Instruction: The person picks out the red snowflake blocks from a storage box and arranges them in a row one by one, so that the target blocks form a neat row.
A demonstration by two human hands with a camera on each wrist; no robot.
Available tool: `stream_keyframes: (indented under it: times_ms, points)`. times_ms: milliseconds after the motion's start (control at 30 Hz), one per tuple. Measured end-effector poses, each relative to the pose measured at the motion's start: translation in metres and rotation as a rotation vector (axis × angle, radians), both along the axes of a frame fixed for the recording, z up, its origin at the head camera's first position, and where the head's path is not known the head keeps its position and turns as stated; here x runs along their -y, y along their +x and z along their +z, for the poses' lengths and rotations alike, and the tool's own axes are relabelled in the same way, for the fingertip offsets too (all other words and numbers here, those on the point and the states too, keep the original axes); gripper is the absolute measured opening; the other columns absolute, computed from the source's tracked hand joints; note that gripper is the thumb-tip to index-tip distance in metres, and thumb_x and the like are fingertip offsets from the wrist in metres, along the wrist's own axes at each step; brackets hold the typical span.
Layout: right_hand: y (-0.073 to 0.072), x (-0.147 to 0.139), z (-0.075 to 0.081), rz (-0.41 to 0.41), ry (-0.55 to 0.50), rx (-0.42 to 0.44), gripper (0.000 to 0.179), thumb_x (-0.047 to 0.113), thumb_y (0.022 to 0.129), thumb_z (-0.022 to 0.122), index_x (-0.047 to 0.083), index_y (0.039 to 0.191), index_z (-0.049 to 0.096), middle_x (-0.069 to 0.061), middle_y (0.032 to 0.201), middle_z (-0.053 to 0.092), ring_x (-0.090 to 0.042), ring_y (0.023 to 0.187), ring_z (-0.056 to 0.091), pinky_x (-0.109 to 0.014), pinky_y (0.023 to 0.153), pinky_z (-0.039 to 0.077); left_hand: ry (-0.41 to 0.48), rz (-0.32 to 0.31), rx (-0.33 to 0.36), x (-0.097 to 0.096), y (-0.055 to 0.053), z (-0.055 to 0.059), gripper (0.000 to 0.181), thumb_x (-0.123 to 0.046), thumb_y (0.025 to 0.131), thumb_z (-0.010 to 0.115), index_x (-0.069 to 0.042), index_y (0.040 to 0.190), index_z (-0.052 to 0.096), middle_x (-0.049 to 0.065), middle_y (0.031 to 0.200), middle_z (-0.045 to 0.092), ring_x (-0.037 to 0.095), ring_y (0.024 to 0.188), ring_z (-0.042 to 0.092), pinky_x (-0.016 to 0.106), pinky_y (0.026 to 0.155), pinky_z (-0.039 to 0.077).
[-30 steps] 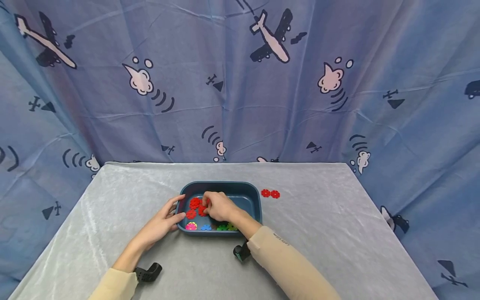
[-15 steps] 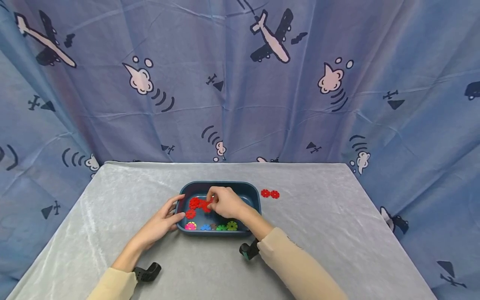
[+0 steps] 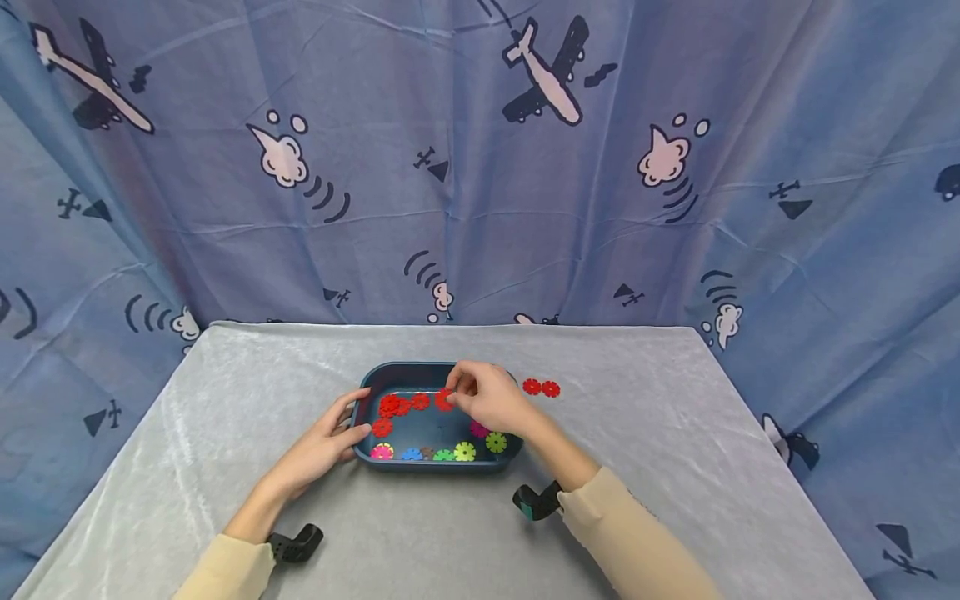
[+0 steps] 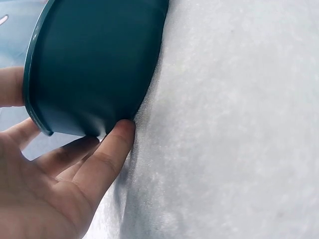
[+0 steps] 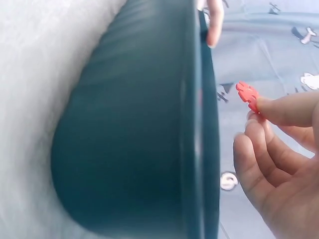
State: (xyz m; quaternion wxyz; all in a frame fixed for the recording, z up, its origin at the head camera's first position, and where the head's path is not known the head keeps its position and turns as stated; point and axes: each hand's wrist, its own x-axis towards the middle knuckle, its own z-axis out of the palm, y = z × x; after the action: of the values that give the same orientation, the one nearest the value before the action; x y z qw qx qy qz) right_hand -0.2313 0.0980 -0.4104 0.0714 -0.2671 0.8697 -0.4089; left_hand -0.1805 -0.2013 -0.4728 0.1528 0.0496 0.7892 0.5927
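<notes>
My right hand [image 3: 491, 398] pinches a red notched plastic disc [image 5: 246, 93] between thumb and fingertips, held up above the dark blue tray [image 3: 431, 467]. At the tray's left end is my left hand [image 3: 322, 446], holding it with thumb and one finger over the rim. In the left wrist view, other fingers [image 4: 107, 157] press against the tray's outer wall. Several more red discs [image 3: 390, 406] lie at the tray's left inside. Along its near side are a pink-and-yellow disc [image 3: 382, 452], a blue one [image 3: 412, 454], a green one [image 3: 443, 455] and yellow-green ones [image 3: 465, 451].
Two red discs [image 3: 542, 387] lie side by side on the pale cloth-covered table [image 3: 637, 433], just right of the tray. A blue curtain [image 3: 450, 167] printed with planes hangs behind the table. Each wrist wears a black camera [image 3: 297, 546].
My right hand has lifted a red disc from the tray's left part and moved right. Pink and yellow-green discs at the tray's right end now show. My left hand keeps its place.
</notes>
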Motion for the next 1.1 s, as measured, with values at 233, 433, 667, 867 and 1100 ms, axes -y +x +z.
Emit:
stream_keyframes:
  times_ms: [233, 433, 667, 867, 1100]
  points:
    - [0.004, -0.026, 0.005, -0.076, -0.045, 0.015, 0.006, 0.009, 0.097, 0.068, 0.009, 0.102, 0.066, -0.003, 0.084, 0.064, -0.017, 0.072, 0.057, -0.032, 0.067, 0.049, 0.021, -0.003, 0.004, -0.001, 0.000, 0.001, 0.063, -0.024, 0.105, 0.058, -0.021, 0.160, 0.027, 0.023, 0.161, 0.027, 0.040, 0.140, 0.043, 0.051, 0.101, 0.049]
    - [0.004, -0.049, 0.001, -0.162, -0.070, -0.013, 0.006, 0.007, 0.096, 0.069, 0.009, 0.102, 0.067, -0.001, 0.084, 0.063, -0.018, 0.073, 0.057, -0.033, 0.066, 0.049, 0.030, -0.005, 0.009, -0.001, -0.001, 0.000, 0.062, -0.023, 0.106, 0.057, -0.022, 0.160, 0.027, 0.023, 0.161, 0.026, 0.039, 0.140, 0.042, 0.051, 0.102, 0.049]
    - [0.002, -0.083, -0.008, -0.245, -0.076, -0.054, 0.006, 0.006, 0.096, 0.069, 0.009, 0.101, 0.067, -0.005, 0.086, 0.065, -0.019, 0.073, 0.057, -0.031, 0.065, 0.047, 0.028, -0.006, 0.013, 0.000, -0.001, 0.000, 0.062, -0.023, 0.106, 0.057, -0.022, 0.160, 0.026, 0.023, 0.162, 0.024, 0.040, 0.142, 0.039, 0.052, 0.103, 0.047]
    - [-0.003, -0.112, -0.012, -0.302, -0.071, -0.035, 0.009, 0.004, 0.097, 0.067, 0.005, 0.105, 0.065, -0.009, 0.088, 0.064, -0.021, 0.073, 0.058, -0.033, 0.064, 0.049, 0.025, -0.005, 0.013, 0.001, -0.002, -0.002, 0.062, -0.024, 0.106, 0.058, -0.024, 0.160, 0.027, 0.023, 0.163, 0.020, 0.042, 0.145, 0.034, 0.053, 0.104, 0.046]
    - [-0.016, -0.136, -0.022, -0.331, -0.072, 0.017, 0.008, 0.001, 0.099, 0.062, 0.000, 0.107, 0.062, -0.023, 0.092, 0.063, -0.026, 0.073, 0.059, -0.033, 0.063, 0.052, 0.015, -0.006, 0.008, 0.002, -0.002, -0.002, 0.062, -0.025, 0.106, 0.057, -0.024, 0.160, 0.027, 0.024, 0.164, 0.018, 0.043, 0.146, 0.032, 0.054, 0.104, 0.046]
